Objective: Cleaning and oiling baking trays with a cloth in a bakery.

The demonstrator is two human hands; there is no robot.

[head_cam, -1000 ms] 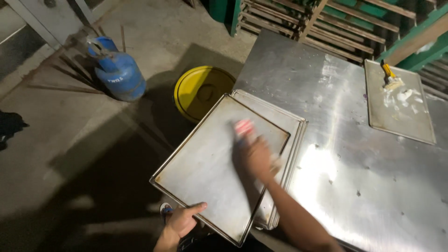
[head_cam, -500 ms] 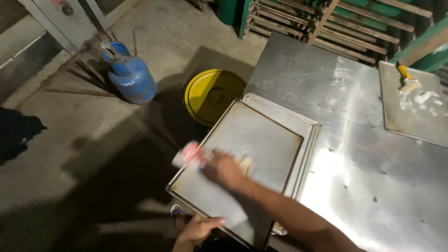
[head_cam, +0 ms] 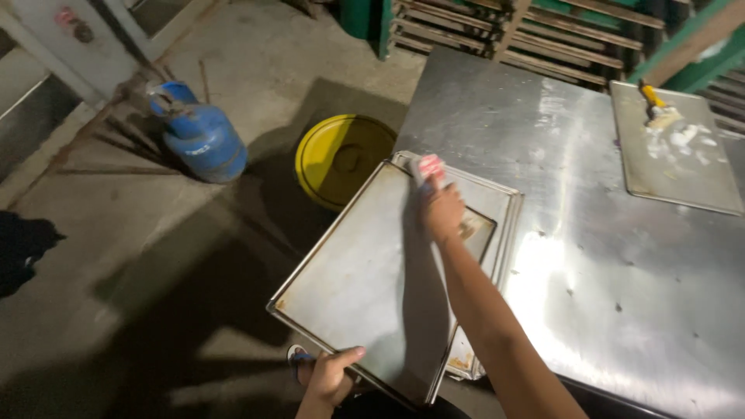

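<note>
Left hand (head_cam: 330, 376) grips near edge of top metal tray (head_cam: 365, 279), stacked on table (head_cam: 605, 256) corner; right hand (head_cam: 442, 213) presses pink-white cloth (head_cam: 427, 167) at tray's far edge.

Dim scene. Overhead light glares off the steel table (head_cam: 590, 256) at right. Hard shadows cross the concrete floor (head_cam: 140, 310) at left. Slight motion blur; edges soft.
</note>
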